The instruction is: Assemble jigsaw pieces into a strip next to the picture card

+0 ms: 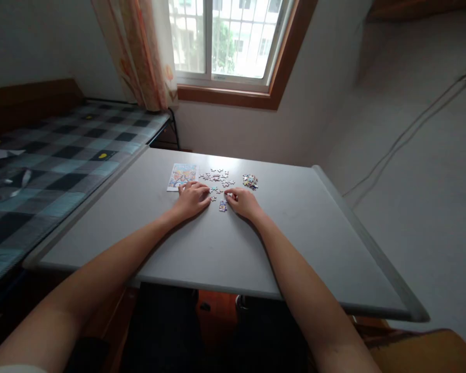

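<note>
My left hand [193, 199] rests on the table, fingers slightly apart and curved, over the lower right corner of a colourful picture sheet [183, 174]. Beside its thumb lies a loose puzzle piece [213, 199]. Across from it, my right hand [244, 202] has thumb and index finger closed around a small puzzle piece [229, 195], partly hidden by the fingers. Between the hands and slightly nearer to me is a small joined block of puzzle pieces [222, 206]. Scattered puzzle pieces [216, 177] lie just beyond both hands.
A heap of puzzle pieces [250, 181] sits to the right on the grey-white table [314, 233]. Left of the table stands a bed with a checked cover [73, 150]. A window [233, 41] and a curtain [137, 52] are behind; a cable hangs on the right wall.
</note>
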The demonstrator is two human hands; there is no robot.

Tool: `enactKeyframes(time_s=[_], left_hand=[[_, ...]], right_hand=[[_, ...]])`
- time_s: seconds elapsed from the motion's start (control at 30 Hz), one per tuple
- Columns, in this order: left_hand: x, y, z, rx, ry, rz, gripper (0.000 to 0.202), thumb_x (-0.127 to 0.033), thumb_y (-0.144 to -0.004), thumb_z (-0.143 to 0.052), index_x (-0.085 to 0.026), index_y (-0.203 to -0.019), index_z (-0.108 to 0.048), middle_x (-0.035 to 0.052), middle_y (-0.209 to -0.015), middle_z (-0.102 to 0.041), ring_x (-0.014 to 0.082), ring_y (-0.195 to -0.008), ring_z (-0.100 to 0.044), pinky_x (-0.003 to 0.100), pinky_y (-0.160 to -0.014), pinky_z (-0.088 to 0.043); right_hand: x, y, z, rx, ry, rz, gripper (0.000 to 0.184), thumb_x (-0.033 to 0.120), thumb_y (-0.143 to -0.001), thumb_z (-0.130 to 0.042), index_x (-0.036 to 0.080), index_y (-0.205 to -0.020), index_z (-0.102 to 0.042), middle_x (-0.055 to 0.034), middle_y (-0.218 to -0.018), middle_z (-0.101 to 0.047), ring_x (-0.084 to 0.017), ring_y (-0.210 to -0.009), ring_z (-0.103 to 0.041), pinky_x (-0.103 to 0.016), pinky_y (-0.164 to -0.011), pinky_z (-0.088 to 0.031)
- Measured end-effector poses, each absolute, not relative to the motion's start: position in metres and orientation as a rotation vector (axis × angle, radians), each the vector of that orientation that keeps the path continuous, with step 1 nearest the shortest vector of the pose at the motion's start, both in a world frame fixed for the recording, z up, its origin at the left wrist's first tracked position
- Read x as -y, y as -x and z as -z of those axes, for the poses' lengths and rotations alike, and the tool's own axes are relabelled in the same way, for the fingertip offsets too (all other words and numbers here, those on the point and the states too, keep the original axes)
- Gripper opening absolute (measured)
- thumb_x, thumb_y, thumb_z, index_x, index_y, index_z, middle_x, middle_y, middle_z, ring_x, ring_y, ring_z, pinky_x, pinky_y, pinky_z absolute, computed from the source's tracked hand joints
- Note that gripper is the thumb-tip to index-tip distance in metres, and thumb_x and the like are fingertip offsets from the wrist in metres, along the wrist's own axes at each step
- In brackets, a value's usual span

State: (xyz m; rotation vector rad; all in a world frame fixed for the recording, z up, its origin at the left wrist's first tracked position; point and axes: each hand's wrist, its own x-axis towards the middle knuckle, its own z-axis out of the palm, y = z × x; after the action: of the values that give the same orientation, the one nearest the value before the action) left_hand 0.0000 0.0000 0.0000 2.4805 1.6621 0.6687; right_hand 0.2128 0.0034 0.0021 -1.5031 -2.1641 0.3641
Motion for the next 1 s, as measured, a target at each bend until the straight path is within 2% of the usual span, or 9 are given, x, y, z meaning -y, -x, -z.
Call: enactKeyframes(time_s=[0.2,0.4,0.57,0.87,1.0], left_hand=[[-0.0004,-0.0003,-0.0016,-1.630,-2.451,-0.722,0.031,-0.029,-0.088,-0.050,-0.028,-0.114,-0.066,0.0049,-0.108,-0.068,0.0263,-0.113,-0.049,0.045,-0.097,-0.027],[-0.0010,0.0006,-0.0013,-1.736,-2.422,-0.755,0.031,-0.032,-0.085,-0.053,-0.027,-0.112,-0.067,0.0058,-0.111,-0.065,0.0271,-0.109,-0.050,0.044,-0.094,-0.030],[-0.0002,0.0007,-0.0027,-1.779,-2.417,-0.707,0.030,-0.028,-0.085,-0.051,-0.027,-0.110,-0.068,0.0055,-0.107,-0.066,0.0270,-0.105,-0.051,0.045,-0.091,-0.031],[0.0002,0.0008,-0.0050,-1.861,-2.361,-0.692,0.039,-0.027,-0.078,-0.055,-0.028,-0.115,-0.065,0.0061,-0.107,-0.064,0.0299,-0.107,-0.049,0.046,-0.091,-0.031],[-0.0007,0.0025,-0.0045,-1.865,-2.368,-0.719,0.037,-0.025,-0.081,-0.052,-0.029,-0.116,-0.064,0.0062,-0.105,-0.065,0.0292,-0.107,-0.050,0.045,-0.090,-0.032]], right_hand=[[-0.0036,-0.2122,-0.0019,2.172,1.510,-0.359,0.029,0.031,-0.088,-0.052,0.022,-0.106,-0.072,-0.0040,-0.086,-0.067,-0.014,-0.071,-0.056,-0.025,-0.069,-0.040],[-0.0032,-0.2117,-0.0024,2.165,1.500,-0.352,0.028,0.031,-0.087,-0.052,0.022,-0.105,-0.072,-0.0034,-0.084,-0.067,-0.014,-0.070,-0.056,-0.025,-0.068,-0.040],[-0.0030,-0.2122,-0.0024,2.162,1.506,-0.363,0.028,0.031,-0.087,-0.053,0.023,-0.105,-0.072,-0.0033,-0.084,-0.067,-0.014,-0.070,-0.056,-0.025,-0.068,-0.040],[-0.0039,-0.2123,-0.0009,2.161,1.504,-0.357,0.028,0.032,-0.087,-0.053,0.023,-0.105,-0.072,-0.0035,-0.085,-0.067,-0.014,-0.070,-0.056,-0.025,-0.069,-0.041],[-0.0034,-0.2127,-0.0012,2.160,1.501,-0.360,0.028,0.031,-0.087,-0.052,0.023,-0.106,-0.072,-0.0035,-0.085,-0.067,-0.014,-0.070,-0.056,-0.025,-0.068,-0.041]])
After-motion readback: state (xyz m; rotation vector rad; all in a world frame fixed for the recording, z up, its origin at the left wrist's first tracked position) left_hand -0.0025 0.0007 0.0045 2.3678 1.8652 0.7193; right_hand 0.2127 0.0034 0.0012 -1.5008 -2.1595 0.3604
